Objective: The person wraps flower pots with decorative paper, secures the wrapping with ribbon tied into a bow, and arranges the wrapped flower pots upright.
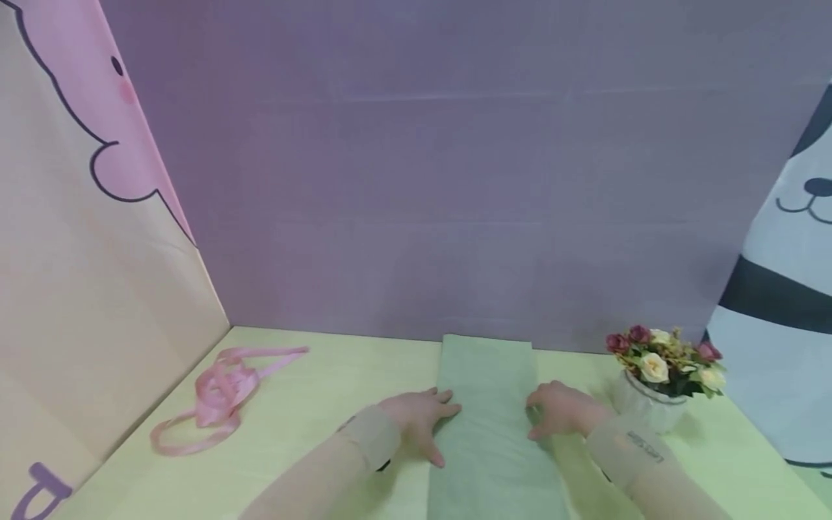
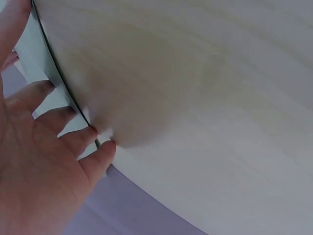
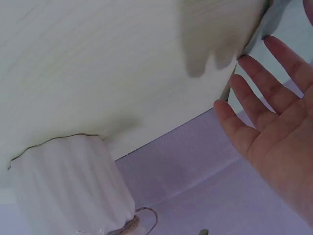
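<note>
A pale green folded cloth [image 1: 490, 426] lies as a long strip down the table from the back edge towards me. My left hand [image 1: 419, 419] is at its left side, fingers spread, thumb and fingertips over the border. In the left wrist view, the fingertips [image 2: 105, 149] of that hand line the cloth's edge. On the opposite side, my right hand [image 1: 562, 410] touches the right border with its fingertips, the thumb apart from them. The right wrist view shows its fingers [image 3: 271, 93] fairly straight along the cloth's edge.
A tangled pink ribbon [image 1: 224, 393] lies on the left of the pale table [image 1: 312, 426]. Close behind my right wrist stands a white pot [image 1: 640, 404] of artificial flowers [image 1: 656, 365]. A purple-grey backdrop [image 1: 390, 217] rises at the back edge, with printed panels at both sides.
</note>
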`<state>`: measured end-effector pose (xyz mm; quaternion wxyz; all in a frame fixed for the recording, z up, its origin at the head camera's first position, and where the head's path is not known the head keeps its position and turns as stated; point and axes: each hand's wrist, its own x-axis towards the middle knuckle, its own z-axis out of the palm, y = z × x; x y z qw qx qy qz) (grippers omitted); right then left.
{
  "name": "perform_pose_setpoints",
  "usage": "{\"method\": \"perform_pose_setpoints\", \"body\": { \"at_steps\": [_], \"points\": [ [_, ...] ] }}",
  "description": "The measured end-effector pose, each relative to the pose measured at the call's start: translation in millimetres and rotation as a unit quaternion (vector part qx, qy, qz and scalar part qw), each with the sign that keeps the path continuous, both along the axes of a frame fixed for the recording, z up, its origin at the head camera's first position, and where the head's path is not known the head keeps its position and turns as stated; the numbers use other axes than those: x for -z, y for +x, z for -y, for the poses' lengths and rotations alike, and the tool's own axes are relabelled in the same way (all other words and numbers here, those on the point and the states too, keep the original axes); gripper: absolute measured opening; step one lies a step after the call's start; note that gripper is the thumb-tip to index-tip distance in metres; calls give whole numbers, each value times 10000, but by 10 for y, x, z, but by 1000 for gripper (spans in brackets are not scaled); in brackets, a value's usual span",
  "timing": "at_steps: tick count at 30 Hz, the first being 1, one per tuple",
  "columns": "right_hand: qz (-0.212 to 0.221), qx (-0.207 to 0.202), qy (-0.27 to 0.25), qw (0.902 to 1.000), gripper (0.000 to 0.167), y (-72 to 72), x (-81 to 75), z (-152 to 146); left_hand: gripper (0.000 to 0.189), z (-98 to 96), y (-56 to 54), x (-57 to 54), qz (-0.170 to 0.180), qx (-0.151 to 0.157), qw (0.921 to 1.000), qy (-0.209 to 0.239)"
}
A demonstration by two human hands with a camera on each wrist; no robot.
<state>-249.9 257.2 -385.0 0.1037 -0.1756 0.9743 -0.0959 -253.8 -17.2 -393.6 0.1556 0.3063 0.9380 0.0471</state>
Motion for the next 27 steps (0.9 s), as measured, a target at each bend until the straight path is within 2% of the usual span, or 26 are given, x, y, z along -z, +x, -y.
{"method": "perform_pose_setpoints", "body": {
  "at_steps": [8,14,18,21,24,27],
  "points": [
    [-251,-124,11,9996,40,-16,39,-102,91,-114,0,14,-8,54,10000,17],
    [-65,66,-89,9999,32,-26,11,-153,91,-175,-36,50,-34,91,9999,-39],
    [-96,23,-284,9995,26,-55,16,-190,92,-190,-39,62,-75,83,9999,-108],
    [-185,35,-695,9974,23,-75,47,-246,91,-189,-32,40,-123,92,9997,-193],
    [-59,365,-1187,9922,29,-80,73,-292,91,-151,-28,28,-123,94,9997,-175],
    [126,958,-1520,9837,41,-38,75,-365,91,-140,-26,40,-115,181,9997,-117]
  ]
}}
